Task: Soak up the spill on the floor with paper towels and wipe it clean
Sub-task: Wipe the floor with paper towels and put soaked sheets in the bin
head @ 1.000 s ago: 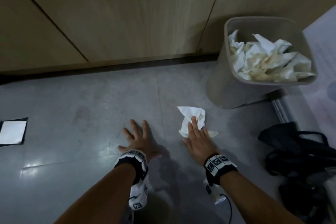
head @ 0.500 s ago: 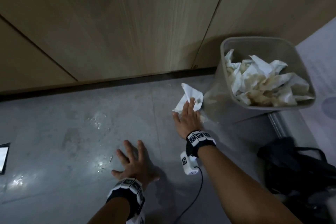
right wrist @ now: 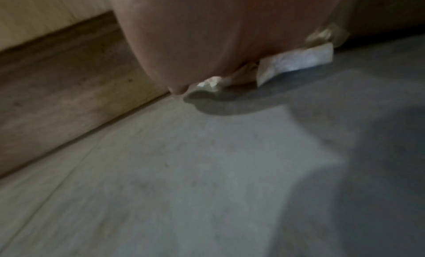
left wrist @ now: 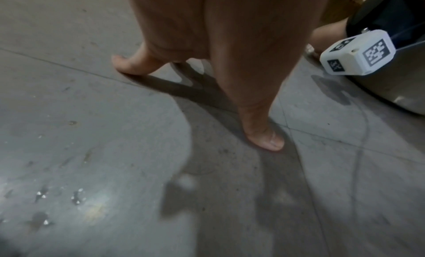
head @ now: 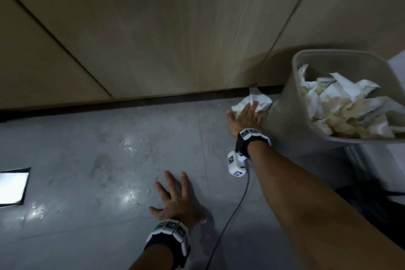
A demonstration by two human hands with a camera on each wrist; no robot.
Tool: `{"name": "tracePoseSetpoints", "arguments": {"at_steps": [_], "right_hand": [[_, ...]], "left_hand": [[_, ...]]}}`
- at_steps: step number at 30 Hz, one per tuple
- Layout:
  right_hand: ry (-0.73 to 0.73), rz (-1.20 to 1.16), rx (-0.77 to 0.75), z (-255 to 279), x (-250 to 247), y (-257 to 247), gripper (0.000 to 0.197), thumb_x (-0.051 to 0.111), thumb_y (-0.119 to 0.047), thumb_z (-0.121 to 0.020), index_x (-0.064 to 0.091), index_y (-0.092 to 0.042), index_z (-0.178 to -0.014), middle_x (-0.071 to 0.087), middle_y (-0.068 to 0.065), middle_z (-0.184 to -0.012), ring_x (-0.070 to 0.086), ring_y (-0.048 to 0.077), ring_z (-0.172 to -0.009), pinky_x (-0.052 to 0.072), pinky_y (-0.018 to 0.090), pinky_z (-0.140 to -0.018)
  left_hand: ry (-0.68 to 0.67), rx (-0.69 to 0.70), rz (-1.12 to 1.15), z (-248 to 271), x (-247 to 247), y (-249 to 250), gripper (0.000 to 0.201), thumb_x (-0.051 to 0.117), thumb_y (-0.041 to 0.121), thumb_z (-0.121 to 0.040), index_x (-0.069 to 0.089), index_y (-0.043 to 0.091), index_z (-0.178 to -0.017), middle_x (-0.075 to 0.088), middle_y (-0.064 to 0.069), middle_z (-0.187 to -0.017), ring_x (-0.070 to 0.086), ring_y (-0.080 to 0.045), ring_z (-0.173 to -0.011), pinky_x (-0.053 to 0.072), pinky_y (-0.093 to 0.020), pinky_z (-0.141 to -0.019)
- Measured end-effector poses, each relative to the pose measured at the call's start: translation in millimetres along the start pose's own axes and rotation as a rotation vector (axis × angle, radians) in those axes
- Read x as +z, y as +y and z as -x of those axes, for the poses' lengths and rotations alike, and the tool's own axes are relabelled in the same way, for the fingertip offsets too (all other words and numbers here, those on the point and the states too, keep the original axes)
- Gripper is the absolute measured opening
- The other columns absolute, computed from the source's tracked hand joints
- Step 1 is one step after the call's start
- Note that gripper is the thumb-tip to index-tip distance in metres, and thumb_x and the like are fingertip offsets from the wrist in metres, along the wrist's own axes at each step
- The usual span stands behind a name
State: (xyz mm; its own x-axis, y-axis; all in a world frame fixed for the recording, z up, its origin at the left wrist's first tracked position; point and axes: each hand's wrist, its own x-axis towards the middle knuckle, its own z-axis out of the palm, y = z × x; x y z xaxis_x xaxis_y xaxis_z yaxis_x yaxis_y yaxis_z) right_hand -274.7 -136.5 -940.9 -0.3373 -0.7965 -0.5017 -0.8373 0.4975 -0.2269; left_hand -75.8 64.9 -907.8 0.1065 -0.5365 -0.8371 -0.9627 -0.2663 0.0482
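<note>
Grey tiled floor [head: 76, 237] below wood-panelled cabinet fronts [head: 166, 28]; spill wiping under way.

Right hand [head: 246, 117]: fingers straight, pressed flat on crumpled paper towel [head: 259, 101], lying at dark skirting, touching grey waste bin [head: 282, 125]; wrist view blurred, apparently no curl around towel. Left hand [head: 178, 200]: spread, palm down on floor, holding nothing. Spill droplets [head: 129, 195] glinting left of left hand, well apart from towel. Bin filled with used towels [head: 341, 105].

The right hand [head: 245, 116] covers much of the paper towel [head: 258, 101]; the right wrist view is blurred; the bin [head: 285, 129] runs off frame.
</note>
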Motion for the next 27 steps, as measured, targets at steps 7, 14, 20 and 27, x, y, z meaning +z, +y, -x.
{"name": "tracePoseSetpoints", "arguments": {"at_steps": [7,14,20,27], "right_hand": [[-0.056,0.075,-0.125,13,4,-28,0.09,0.026,-0.068,-0.094,-0.005,-0.009,-0.156,-0.02,0.008,-0.162,-0.009,0.027,-0.151,0.001,0.042,-0.12],[-0.081,0.158,-0.156,25,24,-41,0.095,0.024,-0.072,-0.093,-0.007,-0.007,-0.155,-0.023,0.011,-0.161,-0.006,0.029,-0.151,0.002,0.042,-0.122],[-0.102,0.241,-0.294,30,42,-49,0.097,0.018,-0.075,-0.09,-0.012,-0.008,-0.154,-0.028,0.009,-0.159,-0.01,0.028,-0.15,-0.003,0.041,-0.121],[-0.161,0.285,-0.399,48,57,-69,0.095,0.016,-0.075,-0.091,-0.013,-0.01,-0.154,-0.029,0.007,-0.159,-0.011,0.026,-0.15,-0.005,0.04,-0.121]], "left_hand": [[-0.056,0.107,0.003,2,-12,-20,0.129,0.071,0.068,-0.071,-0.024,0.033,-0.152,-0.045,-0.006,-0.152,-0.03,-0.045,-0.143,0.02,-0.078,-0.105],[-0.06,0.459,-0.228,43,-91,-133,0.096,0.058,0.072,-0.082,-0.005,0.051,-0.152,0.006,0.002,-0.165,0.012,-0.019,-0.151,0.016,-0.031,-0.12],[-0.104,0.16,-0.277,75,-111,-264,0.143,0.004,0.1,-0.039,-0.02,0.02,-0.155,-0.009,-0.002,-0.166,-0.003,-0.017,-0.153,0.011,-0.032,-0.122],[0.084,-0.182,0.05,56,0,-352,0.135,0.062,0.083,-0.067,-0.003,0.007,-0.158,-0.003,-0.021,-0.163,0.009,-0.036,-0.151,0.024,-0.04,-0.12]]}}
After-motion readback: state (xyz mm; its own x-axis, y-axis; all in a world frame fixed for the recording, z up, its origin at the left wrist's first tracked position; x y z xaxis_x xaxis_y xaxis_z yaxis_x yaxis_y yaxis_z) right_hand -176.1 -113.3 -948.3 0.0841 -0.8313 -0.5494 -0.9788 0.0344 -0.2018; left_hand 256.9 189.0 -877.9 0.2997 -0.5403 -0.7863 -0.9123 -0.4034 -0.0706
